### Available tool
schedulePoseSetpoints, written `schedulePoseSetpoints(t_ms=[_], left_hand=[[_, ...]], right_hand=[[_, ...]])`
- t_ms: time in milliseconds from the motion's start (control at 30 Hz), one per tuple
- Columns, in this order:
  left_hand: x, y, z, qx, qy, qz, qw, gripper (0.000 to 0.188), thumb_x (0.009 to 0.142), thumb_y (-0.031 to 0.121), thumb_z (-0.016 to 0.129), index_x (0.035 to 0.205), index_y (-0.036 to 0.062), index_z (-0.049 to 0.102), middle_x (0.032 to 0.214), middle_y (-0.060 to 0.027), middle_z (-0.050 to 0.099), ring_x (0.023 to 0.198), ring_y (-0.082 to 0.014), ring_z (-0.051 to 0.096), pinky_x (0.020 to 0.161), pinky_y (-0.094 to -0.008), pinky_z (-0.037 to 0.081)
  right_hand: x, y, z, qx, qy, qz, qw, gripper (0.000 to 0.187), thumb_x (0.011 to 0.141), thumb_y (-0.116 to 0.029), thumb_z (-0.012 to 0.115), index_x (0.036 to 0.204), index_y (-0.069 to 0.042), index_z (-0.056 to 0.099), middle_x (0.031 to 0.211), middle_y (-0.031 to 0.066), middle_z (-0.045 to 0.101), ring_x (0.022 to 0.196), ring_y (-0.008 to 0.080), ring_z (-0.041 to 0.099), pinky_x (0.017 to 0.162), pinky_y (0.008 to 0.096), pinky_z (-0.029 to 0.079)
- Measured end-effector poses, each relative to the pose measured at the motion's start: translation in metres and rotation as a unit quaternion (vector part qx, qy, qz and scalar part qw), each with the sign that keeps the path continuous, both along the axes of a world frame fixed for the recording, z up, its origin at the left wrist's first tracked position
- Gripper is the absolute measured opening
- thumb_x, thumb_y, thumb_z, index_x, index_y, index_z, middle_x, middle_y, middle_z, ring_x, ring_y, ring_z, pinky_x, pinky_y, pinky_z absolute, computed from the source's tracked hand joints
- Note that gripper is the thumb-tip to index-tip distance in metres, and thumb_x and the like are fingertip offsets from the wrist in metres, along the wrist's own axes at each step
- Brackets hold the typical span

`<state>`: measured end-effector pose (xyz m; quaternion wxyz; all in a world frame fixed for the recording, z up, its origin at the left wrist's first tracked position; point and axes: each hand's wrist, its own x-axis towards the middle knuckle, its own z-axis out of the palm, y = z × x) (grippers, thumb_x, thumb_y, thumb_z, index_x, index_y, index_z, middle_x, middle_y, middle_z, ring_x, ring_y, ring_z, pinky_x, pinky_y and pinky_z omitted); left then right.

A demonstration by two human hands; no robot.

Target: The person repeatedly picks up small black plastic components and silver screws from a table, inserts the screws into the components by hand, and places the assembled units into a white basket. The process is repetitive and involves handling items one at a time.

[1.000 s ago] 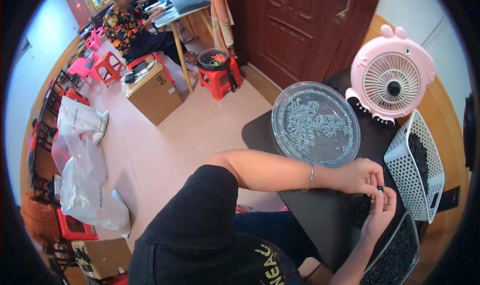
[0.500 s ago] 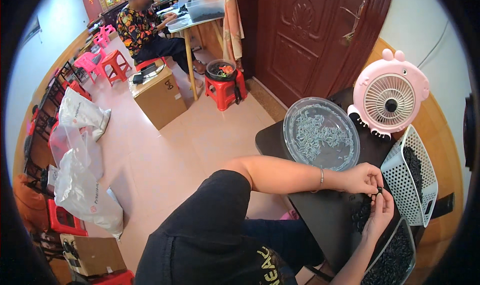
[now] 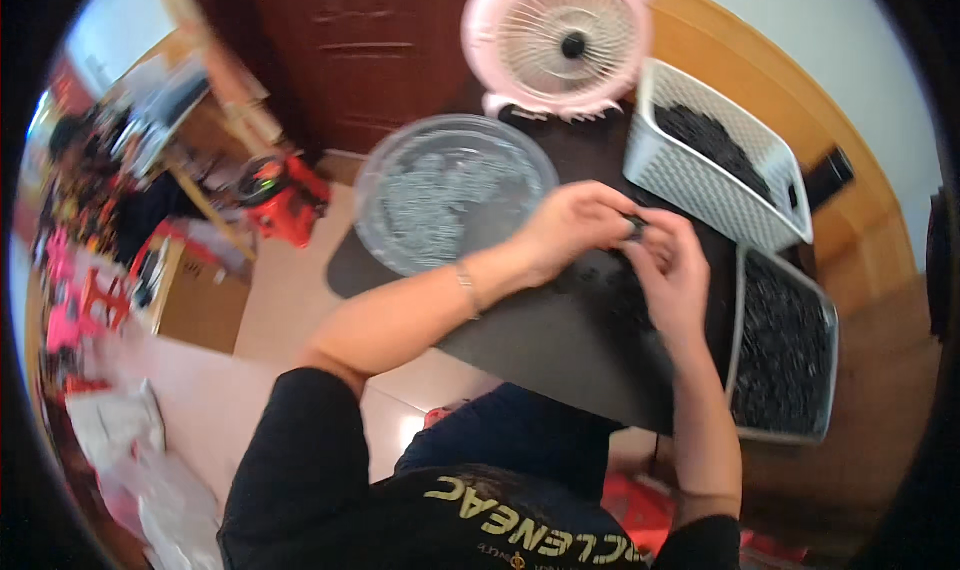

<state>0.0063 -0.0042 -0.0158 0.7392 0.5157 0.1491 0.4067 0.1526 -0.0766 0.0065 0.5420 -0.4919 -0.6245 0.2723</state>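
Observation:
Above the dark table (image 3: 560, 355) my left hand (image 3: 572, 232) and my right hand (image 3: 678, 275) meet, fingertips closed on one small black piece (image 3: 635, 228). Blur and fingers hide its exact shape. More loose black pieces (image 3: 622, 300) lie on the tabletop beneath my hands. Left of my left hand stands a round clear tub (image 3: 515, 215) with many small pale, bluish-white pieces (image 3: 430, 200) in it. A white perforated basket (image 3: 690, 195) holding black pieces sits beyond my right hand. To the right of my right forearm is a clear rectangular bin (image 3: 780, 437) filled with small black pieces (image 3: 785, 350).
At the table's back stands a pink fan (image 3: 488, 30), in front of a dark red door (image 3: 370, 60). Far left, blurred, are another person (image 3: 85, 160), a red stool (image 3: 290, 205), a cardboard box (image 3: 208, 300) and a white sack (image 3: 118, 425).
The view has swung to the right, so the table, tub, fan and baskets appear further left and more of the bin shows. My hands stay together at the small black piece.

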Motion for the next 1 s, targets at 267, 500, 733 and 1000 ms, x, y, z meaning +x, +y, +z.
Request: schedulePoseSetpoints(t_ms=[267,500,733,1000], left_hand=[[0.005,-0.007,0.011,-0.019,0.034,-0.011,0.999,0.014,0.080,0.000,0.058,0.093,0.0015,0.055,0.080,-0.0023,0.058,0.071,-0.0074,0.054,0.067,-0.0208,0.046],[0.004,-0.007,0.009,-0.035,0.035,-0.024,0.999,0.014,0.079,0.001,0.059,0.093,0.0000,0.056,0.081,-0.0035,0.059,0.071,-0.0075,0.055,0.067,-0.0201,0.046],[0.000,-0.006,0.010,-0.105,0.039,-0.052,0.992,0.012,0.081,0.004,0.059,0.092,0.0011,0.057,0.081,-0.0036,0.060,0.071,-0.0078,0.056,0.066,-0.0195,0.047],[-0.001,-0.004,0.007,-0.137,0.044,-0.077,0.987,0.010,0.082,0.005,0.058,0.091,0.0019,0.058,0.082,-0.0038,0.060,0.072,-0.0090,0.057,0.067,-0.0196,0.049]], right_hand=[[0.013,-0.003,-0.015,-0.012,0.073,0.009,0.997,0.031,0.076,0.002,0.060,0.106,-0.004,0.055,0.082,0.0031,0.058,0.073,0.0068,0.056,0.066,0.0208,0.047],[0.013,-0.004,-0.015,-0.015,0.079,0.007,0.997,0.030,0.075,-0.002,0.063,0.104,-0.004,0.056,0.079,0.0032,0.059,0.071,0.0071,0.056,0.065,0.0208,0.047],[0.015,-0.003,-0.017,0.000,0.054,0.011,0.998,0.032,0.072,-0.004,0.067,0.103,-0.004,0.058,0.079,0.0040,0.059,0.070,0.0083,0.057,0.064,0.0215,0.048],[0.018,-0.001,-0.022,-0.006,0.052,0.010,0.999,0.029,0.070,-0.004,0.068,0.098,-0.004,0.061,0.079,0.0038,0.059,0.070,0.0085,0.057,0.065,0.0221,0.048]])
